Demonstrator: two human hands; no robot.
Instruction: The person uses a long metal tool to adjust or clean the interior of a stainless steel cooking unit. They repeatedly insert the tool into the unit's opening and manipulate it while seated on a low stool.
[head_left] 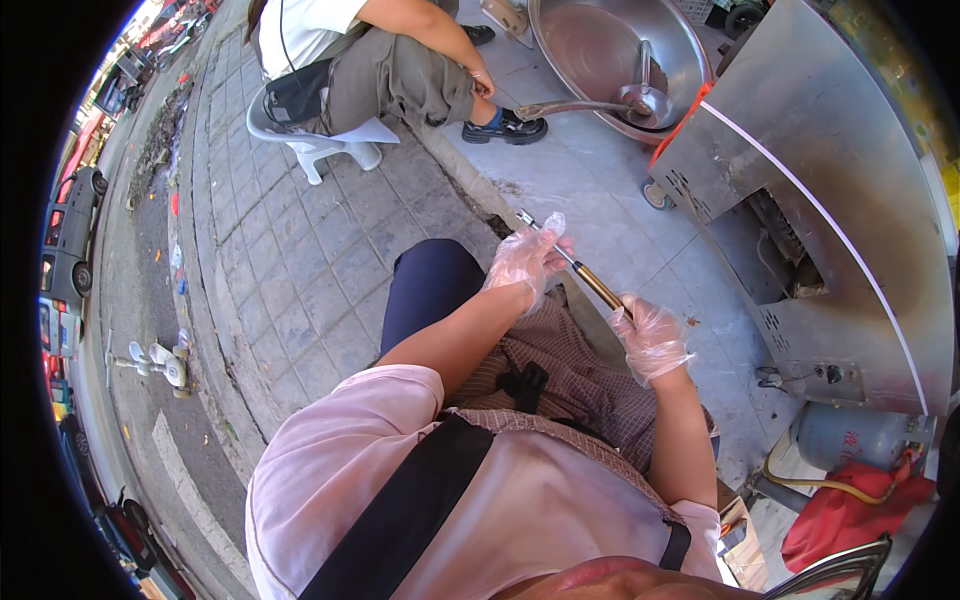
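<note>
Both my hands wear clear plastic gloves and hold one slim metal rod [598,286] with a gold-coloured grip and a silver shaft; its exact kind I cannot make out. My right hand [652,338] is closed round the gold end. Nearer the silver tip, my left hand [528,258] pinches the shaft. The rod slants across in front of my knees, its tip pointing away to the far left. To its right stands a steel cooker cabinet [730,235] with a square opening that shows dark parts inside.
A large steel basin [580,45] with a ladle [645,100] stands at the far side. Another person sits on a white plastic chair [335,150]. Beside the cabinet are a grey gas cylinder [850,437] and a red cloth bag [850,515]. A paved walkway and road lie left.
</note>
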